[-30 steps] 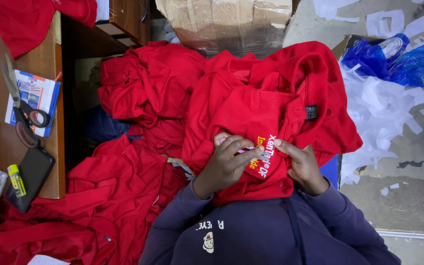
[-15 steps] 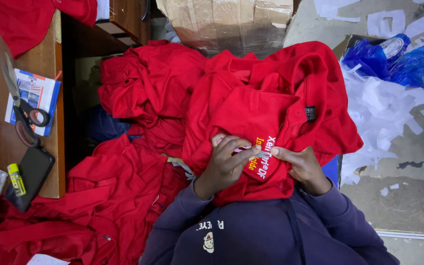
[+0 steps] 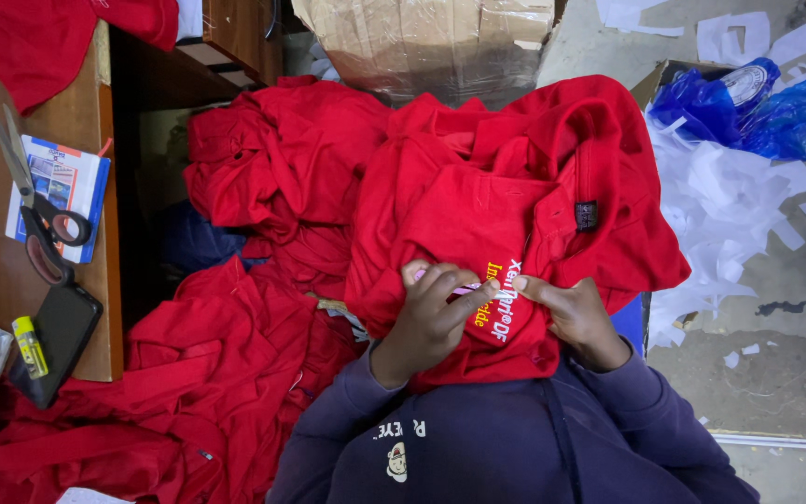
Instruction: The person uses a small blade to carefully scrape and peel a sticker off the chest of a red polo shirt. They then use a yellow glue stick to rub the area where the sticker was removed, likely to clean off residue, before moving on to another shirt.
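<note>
Head view, looking down at the lap. Left hand [image 3: 436,313] curled over the red shirt [image 3: 506,224], fingertips pinching at a pale strip on the printed patch [image 3: 499,301]. Right hand [image 3: 576,322] pressing the cloth from the other side, forefinger stretched toward the same print, pinning it flat. Both hands close together, nearly touching across the lettering; likely held that way to keep the fabric taut while the strip is worked. Shirt draped over the lap, bunched up against the dark sweatshirt [image 3: 506,439], a small dark label [image 3: 587,215] showing near the collar.

Further out to the left, a heap of more red shirts [image 3: 263,187] spilling down to the floor and touching the held one, so little free room on that side. More red cloth [image 3: 179,411] low at left, reaching under the tabletop [image 3: 72,121] edge. On the tabletop, scissors [image 3: 34,201] lying across a blue booklet [image 3: 62,191], a dark phone [image 3: 58,336] just below, and a yellow tube [image 3: 28,345] beside it; all well apart from the hands.

Above, a cardboard box [image 3: 422,37] wrapped in clear film, close behind the heap. To the right, white paper scraps [image 3: 720,205] scattered over the concrete floor [image 3: 776,373], and a blue plastic bag [image 3: 757,107] near the top corner. Most open room on the right, over the bare floor.
</note>
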